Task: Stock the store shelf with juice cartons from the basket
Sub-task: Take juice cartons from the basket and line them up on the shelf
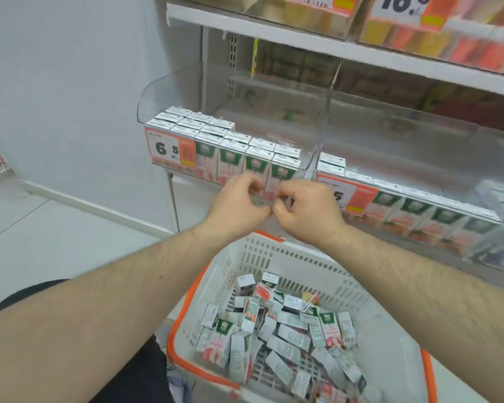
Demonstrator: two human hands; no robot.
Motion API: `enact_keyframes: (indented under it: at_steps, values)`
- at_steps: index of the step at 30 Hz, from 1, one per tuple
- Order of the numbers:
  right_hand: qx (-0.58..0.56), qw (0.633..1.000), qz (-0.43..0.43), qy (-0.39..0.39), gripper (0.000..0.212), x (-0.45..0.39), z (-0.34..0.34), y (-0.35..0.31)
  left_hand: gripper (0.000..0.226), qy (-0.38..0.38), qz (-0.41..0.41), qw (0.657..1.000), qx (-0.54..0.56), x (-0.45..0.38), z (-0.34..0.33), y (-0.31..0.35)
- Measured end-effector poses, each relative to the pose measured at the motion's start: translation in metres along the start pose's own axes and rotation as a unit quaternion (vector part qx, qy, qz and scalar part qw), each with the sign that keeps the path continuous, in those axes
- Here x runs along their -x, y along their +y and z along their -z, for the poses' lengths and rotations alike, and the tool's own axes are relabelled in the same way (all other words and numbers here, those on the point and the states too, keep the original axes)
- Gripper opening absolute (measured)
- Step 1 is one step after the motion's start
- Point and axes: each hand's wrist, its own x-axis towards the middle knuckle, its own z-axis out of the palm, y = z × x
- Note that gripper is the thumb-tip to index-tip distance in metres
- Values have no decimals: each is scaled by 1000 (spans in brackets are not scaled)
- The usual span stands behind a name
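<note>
At shelf front, your left hand (239,203) and right hand (306,209) meet, fingers curled; can't tell if they hold anything. Shelf row (246,158) looks nearly full. Juice cartons (277,333) remain loose in basket (274,257) below. Next, probably: reach down, grab more.

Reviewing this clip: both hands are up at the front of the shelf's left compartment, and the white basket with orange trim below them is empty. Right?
Not quite. The head view shows the basket holds a loose pile of juice cartons. The rest stands: left hand and right hand are at the left compartment front.
</note>
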Motion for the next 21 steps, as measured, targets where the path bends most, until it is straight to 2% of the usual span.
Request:
enact_keyframes:
  at_steps: [4, 9, 15, 17, 21]
  values:
    - [-12, 988, -97, -118, 22, 53, -23, 18, 29, -162, 3, 980, -114, 16, -13, -18]
    - [-47, 946, -224, -228, 15, 100, -53, 36, 30, -305, 21, 931, -199, 30, -36, -42]
    - [-99, 889, -321, -310, 16, 141, -89, 53, 23, -399, 60, 874, -270, 42, -72, -81]
    - [-124, 862, -337, -357, 18, 158, -104, 55, 26, -437, 62, 838, -320, 50, -82, -98]
    - [-161, 806, -371, -431, 26, 184, -136, 42, 47, -513, 64, 742, -426, 71, -96, -134]
